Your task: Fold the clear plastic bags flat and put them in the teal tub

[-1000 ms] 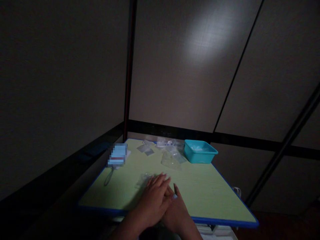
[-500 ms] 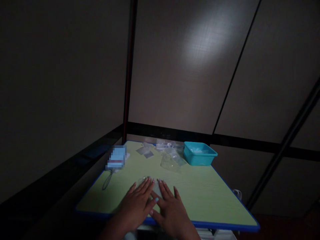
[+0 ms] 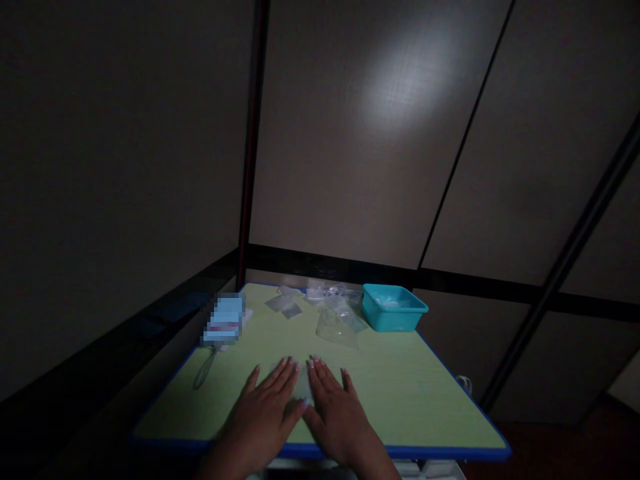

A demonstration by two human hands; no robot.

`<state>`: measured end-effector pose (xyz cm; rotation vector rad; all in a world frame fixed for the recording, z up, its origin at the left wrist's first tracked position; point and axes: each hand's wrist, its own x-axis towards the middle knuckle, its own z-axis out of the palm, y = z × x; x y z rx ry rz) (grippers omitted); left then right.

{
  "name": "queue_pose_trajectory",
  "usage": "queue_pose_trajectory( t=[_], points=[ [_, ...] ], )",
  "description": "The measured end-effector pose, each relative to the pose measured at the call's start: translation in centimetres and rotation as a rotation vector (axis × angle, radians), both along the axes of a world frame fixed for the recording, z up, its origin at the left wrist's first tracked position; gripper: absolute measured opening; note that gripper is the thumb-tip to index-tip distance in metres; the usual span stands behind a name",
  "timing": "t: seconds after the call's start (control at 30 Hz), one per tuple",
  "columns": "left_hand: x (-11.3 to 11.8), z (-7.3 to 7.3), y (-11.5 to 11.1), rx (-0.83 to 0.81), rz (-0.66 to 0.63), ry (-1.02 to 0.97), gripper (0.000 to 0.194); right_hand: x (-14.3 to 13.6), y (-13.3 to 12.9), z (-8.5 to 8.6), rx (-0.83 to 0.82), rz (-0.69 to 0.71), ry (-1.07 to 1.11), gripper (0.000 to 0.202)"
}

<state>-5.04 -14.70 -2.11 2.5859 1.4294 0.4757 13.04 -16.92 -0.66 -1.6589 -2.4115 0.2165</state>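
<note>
Palm down, my left hand (image 3: 265,407) lies flat with its fingers stretched out over a clear plastic bag (image 3: 302,387). My right hand (image 3: 334,403) rests beside it, also flat, fingers extended on the other side of the same bag. The two thumbs come close together near the table's front edge. Most of the bag is hidden under the hands; a pale strip shows between them. Beyond the hands, another crumpled clear plastic bag (image 3: 335,327) lies on the table.
The green table (image 3: 400,400) has a blue edge. A turquoise basket (image 3: 395,317) stands at the back right. Thin clear sheets (image 3: 284,305) lie at the back. At the left, a blurred-out blue-white item (image 3: 224,320) has a loop strap (image 3: 204,370). Walls border the table behind and left.
My hands have moved slightly apart, and the fingers that overlapped in the middle now lie side by side, uncovering a strip of the bag. The view has shifted slightly.
</note>
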Motion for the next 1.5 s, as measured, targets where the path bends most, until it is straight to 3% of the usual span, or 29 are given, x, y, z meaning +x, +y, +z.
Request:
queue_pose_trajectory(
  t=[0.17, 0.27, 0.4, 0.53, 0.8, 1.07, 1.23, 1.3, 1.37, 1.43, 1.5],
  points=[
    [0.3, -0.1, -0.1, -0.017, 0.096, 0.022, 0.060, 0.0, -0.1, -0.8, 0.045, -0.056, -0.020, 0.065],
    [1.6, 0.7, -0.6, -0.001, 0.157, 0.003, 0.061, 0.0, -0.1, -1.2, 0.072, -0.104, -0.057, 0.069],
    [4.3, 2.3, -1.3, -0.040, -0.080, -0.078, 0.060, 0.1, 0.2, -1.3, 0.051, -0.046, -0.119, 0.061],
    [5.8, 2.6, -1.1, -0.147, -0.117, -0.106, 0.062, 0.2, 0.4, -1.3, 0.018, -0.009, -0.153, 0.062],
    [4.0, 1.2, 0.4, -0.093, -0.027, -0.038, 0.057, -0.3, 0.6, -1.5, 0.032, -0.104, -0.100, 0.061],
    [0.4, 0.7, 2.4, -0.039, 0.148, 0.095, 0.056, -0.5, 0.3, -0.9, -0.011, -0.138, -0.069, 0.077],
    [0.5, 1.5, 1.7, -0.008, 0.293, 0.127, 0.059, -0.5, 0.4, -1.2, 0.004, -0.140, -0.053, 0.078],
    [1.9, 2.4, 0.9, 0.030, 0.223, 0.081, 0.058, -0.3, 0.6, -1.5, 0.010, -0.128, -0.050, 0.076],
    [3.5, 3.1, 0.2, 0.033, 0.033, 0.025, 0.055, -0.2, 0.7, -1.7, 0.013, -0.094, -0.064, 0.071],
    [5.0, 3.3, -0.1, -0.033, -0.103, -0.018, 0.054, -0.2, 0.9, -1.7, 0.018, -0.046, -0.089, 0.068],
    [6.0, 3.1, 0.1, -0.112, -0.148, -0.048, 0.057, -0.2, 0.9, -1.6, 0.017, -0.019, -0.108, 0.069]
  ],
)
